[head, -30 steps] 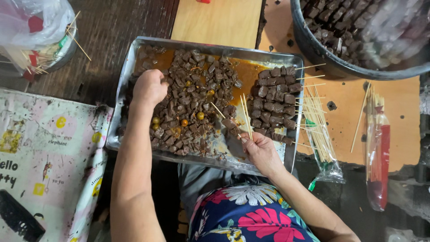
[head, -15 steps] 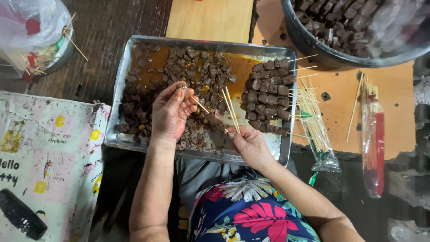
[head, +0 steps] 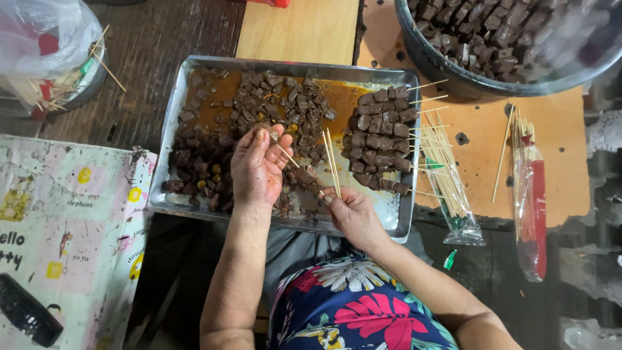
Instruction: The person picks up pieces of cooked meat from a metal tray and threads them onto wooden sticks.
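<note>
Two hands, sharp sticks

Both work over the rectangular metal tray. Left hand pinches a small dark meat cube on a thin bamboo skewer mid-tray; right hand grips spare bamboo skewers at the near edge. Greasy fingers (sauce everywhere) may slip, so a point could prick skin.

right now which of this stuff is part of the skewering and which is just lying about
In use:
- left hand pinching a meat piece
- right hand holding bamboo skewers
- metal tray of loose meat
- finished skewers stacked in the tray
- bag of spare skewers

Lying about:
- patterned cloth
- white plastic bag
- red packet of sticks
</note>
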